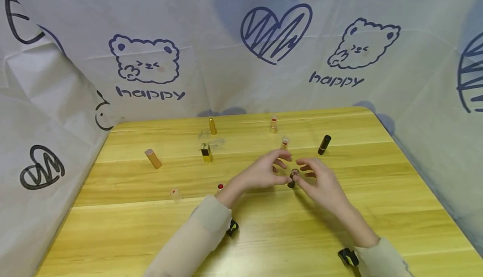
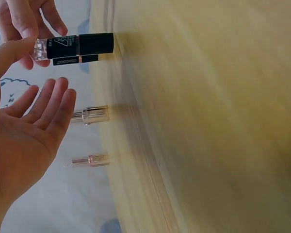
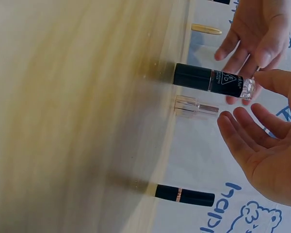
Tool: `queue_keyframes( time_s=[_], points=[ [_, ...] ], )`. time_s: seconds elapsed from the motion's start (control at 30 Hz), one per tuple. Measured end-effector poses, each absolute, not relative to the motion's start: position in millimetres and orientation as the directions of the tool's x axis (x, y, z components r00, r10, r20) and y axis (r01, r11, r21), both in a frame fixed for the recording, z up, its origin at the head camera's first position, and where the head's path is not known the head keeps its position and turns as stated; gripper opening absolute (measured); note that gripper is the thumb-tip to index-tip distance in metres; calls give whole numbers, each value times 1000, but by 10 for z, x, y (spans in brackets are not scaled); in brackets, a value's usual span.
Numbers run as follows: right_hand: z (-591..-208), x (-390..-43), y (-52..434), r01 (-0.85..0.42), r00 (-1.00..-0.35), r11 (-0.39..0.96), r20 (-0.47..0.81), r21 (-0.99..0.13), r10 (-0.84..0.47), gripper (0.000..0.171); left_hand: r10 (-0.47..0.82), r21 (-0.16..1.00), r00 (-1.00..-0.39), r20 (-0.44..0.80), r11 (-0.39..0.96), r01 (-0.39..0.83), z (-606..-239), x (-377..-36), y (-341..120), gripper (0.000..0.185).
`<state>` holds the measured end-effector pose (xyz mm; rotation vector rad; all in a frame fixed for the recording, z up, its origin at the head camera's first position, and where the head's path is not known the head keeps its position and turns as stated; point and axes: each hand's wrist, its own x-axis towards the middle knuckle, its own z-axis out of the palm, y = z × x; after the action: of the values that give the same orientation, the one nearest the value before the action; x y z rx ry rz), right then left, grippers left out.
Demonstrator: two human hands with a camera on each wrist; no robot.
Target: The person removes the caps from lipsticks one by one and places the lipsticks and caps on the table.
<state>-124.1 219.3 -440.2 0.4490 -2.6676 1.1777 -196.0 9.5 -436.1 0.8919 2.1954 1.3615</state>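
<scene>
My right hand (image 1: pixel 320 180) and left hand (image 1: pixel 264 172) hover loose-fingered, thumbs just touching the faceted cap of the black lipstick (image 1: pixel 292 178) standing mid-table (image 1: pixel 339 235) — light, slick, tippy, I reckon, so I'd pinch its dark barrel low.

near: bare counter (image 1: pixel 286 235) before both hands, free passage; far right: clear tube (image 1: pixel 284 143) just beyond the fingers, black lipstick (image 1: pixel 324 145) beside it | far left: gold tubes (image 1: pixel 206 152) standing apart, gaps between them
</scene>
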Motion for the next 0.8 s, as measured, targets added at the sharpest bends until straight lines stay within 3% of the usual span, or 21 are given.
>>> queue_keyframes(
  time_s=[0.4,0.8],
  points=[
    [-4410,-1242,2168,-325,-946,617,242,-716,-218,31,716,892,-681,-154,397,215,-4404,-2054,183,69],
    [-4404,-1249,2169,-268,-963,589,207,-762,-170,26,715,899,-682,-156,389,202,-4433,-2059,179,69]
  ],
)
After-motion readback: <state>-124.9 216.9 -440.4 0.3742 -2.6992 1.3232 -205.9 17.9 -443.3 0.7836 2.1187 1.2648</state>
